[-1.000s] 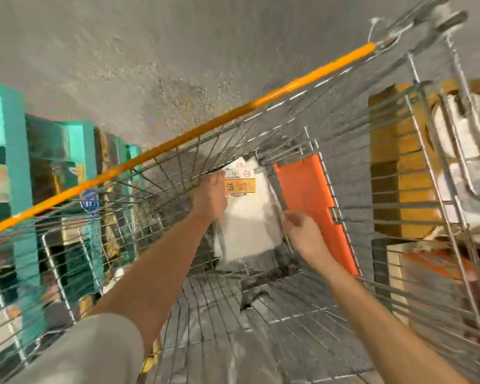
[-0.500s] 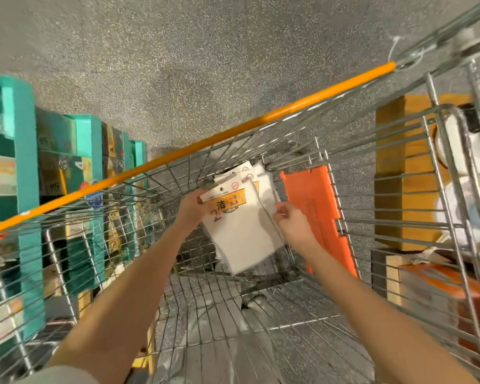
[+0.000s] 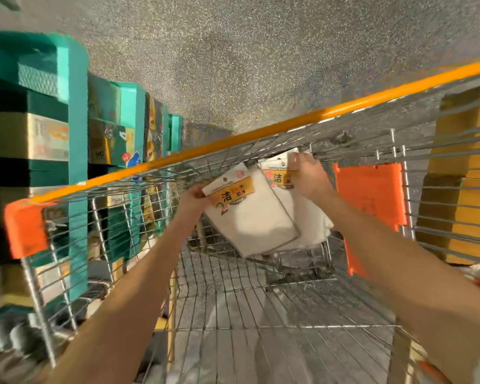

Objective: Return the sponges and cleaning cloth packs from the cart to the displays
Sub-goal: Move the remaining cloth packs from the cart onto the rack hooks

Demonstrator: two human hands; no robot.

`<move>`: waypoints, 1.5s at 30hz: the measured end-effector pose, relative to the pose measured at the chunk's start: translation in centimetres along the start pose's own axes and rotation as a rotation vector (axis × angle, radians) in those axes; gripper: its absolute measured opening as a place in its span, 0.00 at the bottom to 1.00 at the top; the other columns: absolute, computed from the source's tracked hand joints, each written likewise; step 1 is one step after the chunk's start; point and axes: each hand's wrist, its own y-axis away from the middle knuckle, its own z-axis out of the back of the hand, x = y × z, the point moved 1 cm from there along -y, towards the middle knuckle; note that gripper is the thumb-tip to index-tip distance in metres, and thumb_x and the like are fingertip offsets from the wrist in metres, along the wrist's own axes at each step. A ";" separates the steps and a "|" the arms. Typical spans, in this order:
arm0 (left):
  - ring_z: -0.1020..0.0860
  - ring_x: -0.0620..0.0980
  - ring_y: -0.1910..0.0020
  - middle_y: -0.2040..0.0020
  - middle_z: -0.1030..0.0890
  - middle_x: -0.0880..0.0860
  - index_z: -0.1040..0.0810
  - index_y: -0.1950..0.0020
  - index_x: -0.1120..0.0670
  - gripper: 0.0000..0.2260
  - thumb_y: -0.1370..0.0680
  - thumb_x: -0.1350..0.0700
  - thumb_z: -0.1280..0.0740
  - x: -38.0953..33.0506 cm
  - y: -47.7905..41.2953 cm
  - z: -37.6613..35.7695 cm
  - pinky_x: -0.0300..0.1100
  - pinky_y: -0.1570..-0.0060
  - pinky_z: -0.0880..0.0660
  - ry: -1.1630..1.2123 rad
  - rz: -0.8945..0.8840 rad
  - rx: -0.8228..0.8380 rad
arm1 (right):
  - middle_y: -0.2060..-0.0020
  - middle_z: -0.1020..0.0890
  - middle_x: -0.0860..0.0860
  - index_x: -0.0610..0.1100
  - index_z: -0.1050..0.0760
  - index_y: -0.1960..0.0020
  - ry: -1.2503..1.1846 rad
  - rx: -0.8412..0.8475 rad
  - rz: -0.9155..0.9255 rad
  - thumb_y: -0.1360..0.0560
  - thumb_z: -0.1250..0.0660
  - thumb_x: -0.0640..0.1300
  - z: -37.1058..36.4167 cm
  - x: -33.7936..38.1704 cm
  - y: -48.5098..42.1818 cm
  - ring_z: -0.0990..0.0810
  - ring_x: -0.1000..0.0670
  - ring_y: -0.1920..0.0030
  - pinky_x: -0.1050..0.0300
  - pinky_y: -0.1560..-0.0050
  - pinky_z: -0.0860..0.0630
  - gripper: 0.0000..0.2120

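Rear cloth pack (image 3: 306, 221) half hidden by front pack (image 3: 250, 217) & right hand (image 3: 308, 176); shelf goods (image 3: 47, 139) blurred

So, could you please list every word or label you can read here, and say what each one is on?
"洁": orange label of the front cloth pack, gripped by the left hand.
"洁": orange label of the rear cloth pack, gripped by the right hand.
Small header print above both labels: too blurred to read for certain.
Print on the shelf boxes: too blurred to read.

left hand (image 3: 194, 200): cloth pack (image 3: 247, 217) raised | right hand (image 3: 308, 176): grabbed second pack (image 3: 311, 220)
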 end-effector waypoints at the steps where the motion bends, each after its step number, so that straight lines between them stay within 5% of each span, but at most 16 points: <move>1: 0.18 0.56 0.52 0.52 0.17 0.54 0.21 0.46 0.54 0.14 0.29 0.66 0.28 0.1 0.0 0.3 0.52 0.48 0.21 0.010 0.000 0.009 | 0.34 0.28 0.42 0.41 0.35 0.30 0.076 0.013 0.025 0.28 0.37 0.40 0.2 0.4 0.0 0.30 0.39 0.35 0.47 0.35 0.32 0.26; 9: 0.18 0.57 0.54 0.56 0.15 0.51 0.19 0.53 0.48 0.09 0.31 0.59 0.28 -0.1 1.3 0.9 0.54 0.47 0.22 0.081 -0.073 0.058 | 0.36 0.35 0.38 0.45 0.42 0.28 0.254 0.087 0.022 0.28 0.33 0.46 0.2 0.3 1.0 0.35 0.37 0.36 0.42 0.38 0.33 0.32; 16: 0.17 0.52 0.56 0.54 0.15 0.53 0.19 0.49 0.53 0.09 0.26 0.64 0.30 1.0 3.8 0.0 0.42 0.59 0.23 0.129 -0.134 0.057 | 0.31 0.41 0.39 0.54 0.48 0.27 0.184 0.112 -0.087 0.31 0.28 0.43 -0.2 0.2 0.8 0.37 0.36 0.33 0.41 0.39 0.31 0.41; 22: 0.17 0.56 0.55 0.55 0.15 0.54 0.20 0.47 0.57 0.10 0.27 0.64 0.29 2.5 5.8 0.1 0.49 0.55 0.20 0.152 -0.095 -0.012 | 0.35 0.32 0.42 0.48 0.33 0.35 0.229 -0.083 -0.036 0.30 0.30 0.40 0.4 0.7 2.7 0.33 0.39 0.35 0.44 0.38 0.30 0.26; 26: 0.18 0.59 0.53 0.51 0.16 0.58 0.21 0.46 0.57 0.13 0.29 0.58 0.27 1.5 8.0 0.8 0.58 0.47 0.22 0.175 -0.092 -0.038 | 0.50 0.19 0.47 0.51 0.23 0.51 -0.064 -0.088 -0.059 0.31 0.29 0.46 1.9 -0.4 5.9 0.22 0.45 0.46 0.50 0.42 0.26 0.09; 29: 0.18 0.54 0.63 0.61 0.16 0.56 0.20 0.54 0.60 0.11 0.33 0.58 0.25 -0.4 11.8 0.7 0.46 0.58 0.21 0.173 -0.191 0.013 | 0.60 0.23 0.47 0.46 0.21 0.54 -0.218 -0.088 0.053 0.33 0.27 0.39 4.0 -1.1 9.9 0.25 0.50 0.57 0.59 0.61 0.31 0.09; 32: 0.24 0.40 0.74 0.73 0.20 0.46 0.21 0.62 0.58 0.04 0.33 0.62 0.27 -1.6 15.5 1.0 0.33 0.71 0.29 0.167 -0.272 -0.001 | 0.57 0.18 0.44 0.38 0.19 0.48 -0.185 -0.139 0.202 0.32 0.28 0.36 7.0 -0.6 14.8 0.21 0.47 0.55 0.56 0.59 0.31 0.12; 34: 0.20 0.42 0.67 0.67 0.17 0.47 0.17 0.63 0.55 0.02 0.30 0.60 0.27 -1.3 18.7 2.4 0.38 0.63 0.26 0.143 -0.363 -0.050 | 0.57 0.18 0.46 0.38 0.19 0.48 -0.192 -0.201 0.278 0.30 0.29 0.37 9.0 0.0 18.5 0.23 0.50 0.56 0.59 0.61 0.35 0.11; 36: 0.18 0.54 0.53 0.53 0.16 0.59 0.17 0.53 0.59 0.15 0.35 0.52 0.24 -0.8 21.7 4.2 0.50 0.47 0.26 0.160 -0.434 -0.075 | 0.60 0.21 0.46 0.37 0.19 0.50 -0.169 -0.253 0.349 0.29 0.29 0.39 11.1 1.1 22.2 0.28 0.54 0.57 0.61 0.63 0.39 0.09; 39: 0.19 0.56 0.50 0.47 0.18 0.62 0.18 0.48 0.60 0.22 0.39 0.50 0.24 -0.2 29.1 7.0 0.51 0.43 0.26 0.181 -0.554 -0.108 | 0.63 0.23 0.50 0.41 0.19 0.52 -0.164 -0.299 0.467 0.29 0.29 0.42 13.8 4.0 29.8 0.27 0.53 0.57 0.59 0.66 0.40 0.07; 45: 0.18 0.45 0.64 0.61 0.15 0.49 0.19 0.48 0.58 0.08 0.26 0.64 0.31 1.8 45.0 14.8 0.34 0.67 0.24 0.283 -0.709 -0.265 | 0.66 0.23 0.49 0.45 0.20 0.60 -0.244 -0.311 0.710 0.30 0.28 0.45 17.5 12.8 43.2 0.28 0.52 0.63 0.56 0.64 0.34 0.04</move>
